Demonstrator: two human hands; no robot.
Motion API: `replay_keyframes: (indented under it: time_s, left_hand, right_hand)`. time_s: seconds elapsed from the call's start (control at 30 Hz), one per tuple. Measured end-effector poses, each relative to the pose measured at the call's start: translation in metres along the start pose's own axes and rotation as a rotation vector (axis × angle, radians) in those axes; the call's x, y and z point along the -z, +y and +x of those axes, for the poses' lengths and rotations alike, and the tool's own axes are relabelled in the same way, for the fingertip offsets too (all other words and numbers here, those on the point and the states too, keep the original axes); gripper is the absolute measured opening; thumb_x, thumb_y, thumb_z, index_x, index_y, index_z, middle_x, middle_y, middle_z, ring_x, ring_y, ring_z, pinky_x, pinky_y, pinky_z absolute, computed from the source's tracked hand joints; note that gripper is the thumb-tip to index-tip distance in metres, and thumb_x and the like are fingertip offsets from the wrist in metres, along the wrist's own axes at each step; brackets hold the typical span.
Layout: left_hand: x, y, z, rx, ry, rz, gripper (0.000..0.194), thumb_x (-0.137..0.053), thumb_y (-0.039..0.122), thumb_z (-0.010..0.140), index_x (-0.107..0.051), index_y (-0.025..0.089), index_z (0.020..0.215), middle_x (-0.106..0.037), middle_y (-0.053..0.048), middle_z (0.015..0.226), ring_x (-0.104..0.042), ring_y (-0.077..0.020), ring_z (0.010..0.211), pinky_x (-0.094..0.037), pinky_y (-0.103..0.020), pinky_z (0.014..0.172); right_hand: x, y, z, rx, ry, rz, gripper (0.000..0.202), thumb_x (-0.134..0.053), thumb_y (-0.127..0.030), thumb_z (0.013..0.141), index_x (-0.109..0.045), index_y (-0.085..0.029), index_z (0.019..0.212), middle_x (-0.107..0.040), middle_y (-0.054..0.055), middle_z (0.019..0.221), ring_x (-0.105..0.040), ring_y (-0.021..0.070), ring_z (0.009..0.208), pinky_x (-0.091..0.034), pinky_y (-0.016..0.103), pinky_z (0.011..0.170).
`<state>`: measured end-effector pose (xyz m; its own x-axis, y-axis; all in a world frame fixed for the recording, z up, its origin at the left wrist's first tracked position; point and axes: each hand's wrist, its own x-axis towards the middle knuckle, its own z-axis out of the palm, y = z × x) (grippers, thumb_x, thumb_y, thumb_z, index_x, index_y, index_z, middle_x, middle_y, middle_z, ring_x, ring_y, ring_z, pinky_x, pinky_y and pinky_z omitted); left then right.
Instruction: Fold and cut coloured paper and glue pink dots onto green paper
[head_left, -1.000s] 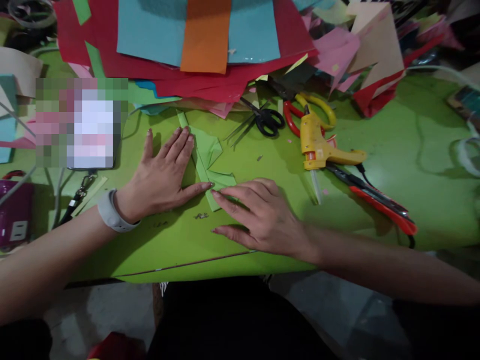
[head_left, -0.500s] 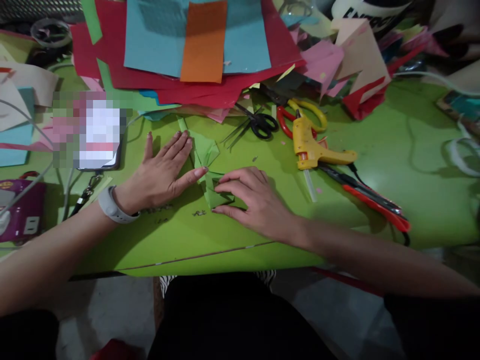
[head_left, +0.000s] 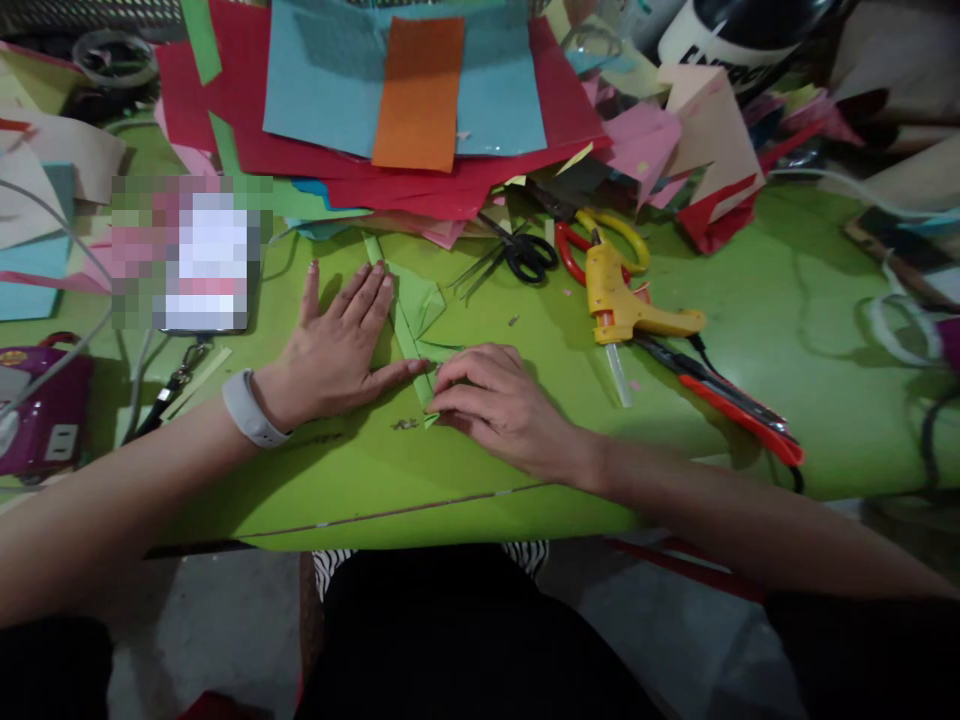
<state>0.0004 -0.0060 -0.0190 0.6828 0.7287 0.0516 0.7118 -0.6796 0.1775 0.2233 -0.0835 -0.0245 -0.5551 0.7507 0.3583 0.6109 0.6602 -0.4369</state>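
A folded piece of light green paper (head_left: 416, 300) lies on the green table, with a narrow folded strip along its left side. My left hand (head_left: 337, 340) lies flat, fingers spread, its fingertips and thumb touching that strip. My right hand (head_left: 499, 405) pinches the lower end of the green paper between thumb and fingers, and covers part of it. Small dark bits (head_left: 405, 425) lie just below the paper. Black-handled scissors (head_left: 529, 255) rest above my right hand, and a yellow glue gun (head_left: 615, 290) with a clear glue stick lies to its right.
Red, blue and orange paper sheets (head_left: 322, 90) are stacked at the back. A phone (head_left: 214, 265) lies left, near a purple device (head_left: 37, 410). Red-and-yellow-handled scissors (head_left: 634, 240) and a red-and-black cutter (head_left: 727, 405) lie right. Paper scraps (head_left: 641, 135) and a white-and-black container (head_left: 720, 45) stand behind.
The lower part of the green paper, spread and raised before, is now a narrow strip. My right hand has closed around its lower end; my left hand stays flat on it.
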Motion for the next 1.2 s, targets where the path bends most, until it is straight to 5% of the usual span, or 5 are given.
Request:
replay_keyframes:
  time_s: [0.23,1.2]
  left_hand:
    - [0.0042,0.0001,-0.0005,0.007,-0.015,0.037,0.095,-0.013,0.077,0.095,-0.019,0.009,0.161,-0.025,-0.021,0.165,-0.021,-0.0343,0.155,0.007,-0.061,0.124]
    - [0.0059,0.0004,0.002,0.003,-0.039,0.054,0.097,-0.01,0.077,0.095,-0.018,0.007,0.161,-0.023,-0.022,0.166,-0.019,-0.0347,0.156,0.009,-0.061,0.123]
  right_hand:
    - [-0.0011,-0.0037,0.0024,-0.084,0.015,0.014,0.012,-0.066,-0.029,0.096,-0.075,-0.022,0.093,-0.069,0.004,0.096,-0.058,0.02,0.096,-0.043,0.037,0.084]
    - [-0.001,-0.0029,0.0016,-0.031,0.049,-0.017,0.02,-0.058,-0.029,0.1,-0.073,-0.019,0.094,-0.07,0.004,0.089,-0.056,0.0193,0.089,-0.038,0.035,0.08]
